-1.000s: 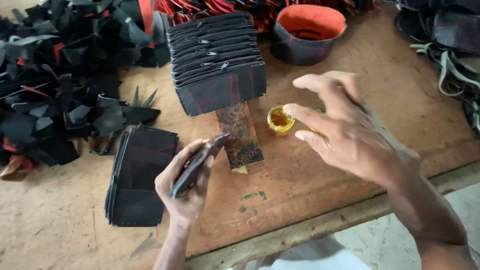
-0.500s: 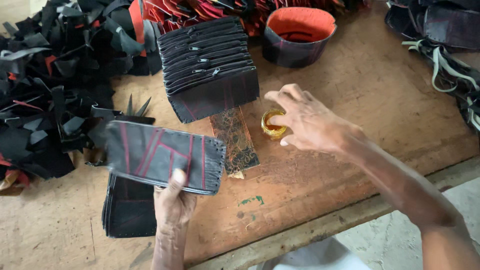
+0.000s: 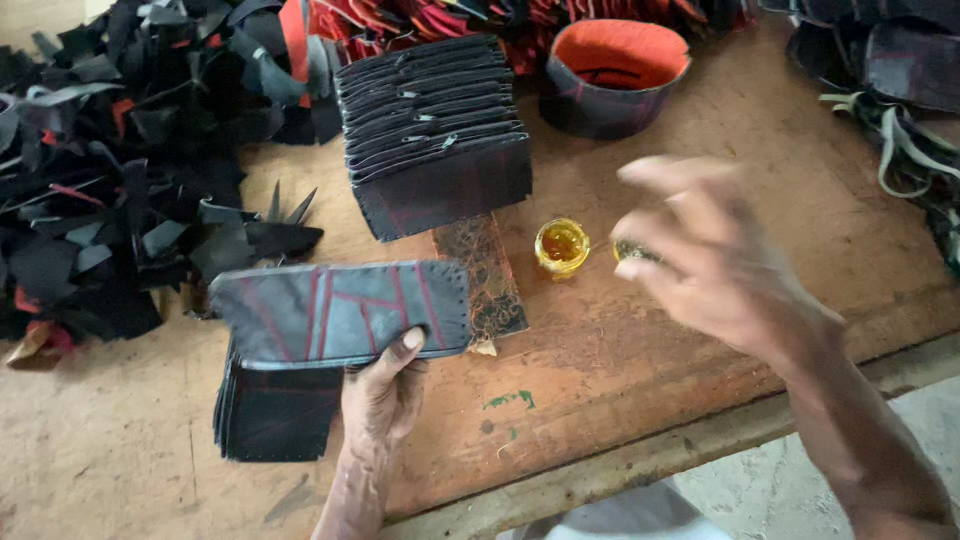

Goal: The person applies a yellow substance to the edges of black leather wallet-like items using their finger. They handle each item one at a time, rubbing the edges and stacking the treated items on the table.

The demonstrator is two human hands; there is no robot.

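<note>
The left hand point(image 3: 385, 395) now holds the flat dark piece point(image 3: 340, 312) open near the bench's front edge. The right hand point(image 3: 715, 265) has lifted off the yellow glue pot point(image 3: 561, 246), fingers pinching something small, so glue looks ready to go on.

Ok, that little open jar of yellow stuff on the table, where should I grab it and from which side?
Grip the small jar around its round side wall, coming from the right, where the right hand already hovers. It stands upright and open, so a top grab would dip fingers into the yellow contents. On its left the dark smeared strip lies close, leaving less room for fingers there.
</note>
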